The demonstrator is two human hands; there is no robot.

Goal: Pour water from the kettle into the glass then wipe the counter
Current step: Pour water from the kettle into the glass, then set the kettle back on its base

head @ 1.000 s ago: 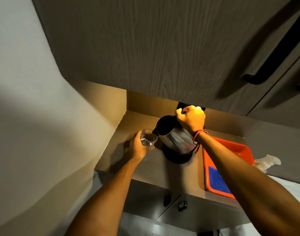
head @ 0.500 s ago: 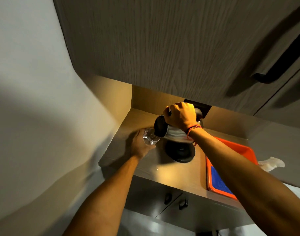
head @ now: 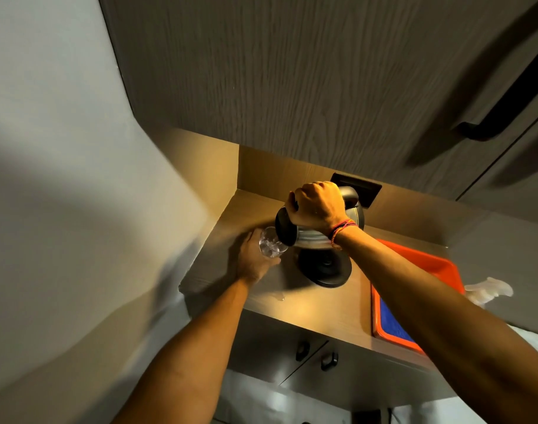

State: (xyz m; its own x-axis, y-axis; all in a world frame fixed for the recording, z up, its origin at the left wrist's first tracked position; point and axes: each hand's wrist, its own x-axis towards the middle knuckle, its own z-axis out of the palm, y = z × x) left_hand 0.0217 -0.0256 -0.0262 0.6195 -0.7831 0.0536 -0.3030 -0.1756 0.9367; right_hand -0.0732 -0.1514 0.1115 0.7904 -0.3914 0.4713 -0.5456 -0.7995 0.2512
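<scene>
At counter [head: 307,304] back-left corner: right hand [head: 318,208] fingers wrapped round tipped kettle [head: 310,237]; left hand [head: 252,258] fingers curled round glass [head: 270,246].

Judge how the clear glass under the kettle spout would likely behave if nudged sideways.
The glass looks thin-walled, so it is probably fragile. It seems small and only part filled, hence likely light and easy to tip. A small puddle on the counter suggests it could slide; the left hand steadies it.

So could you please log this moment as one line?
pour | right hand tilts kettle | left hand holds glass | base bare
</scene>
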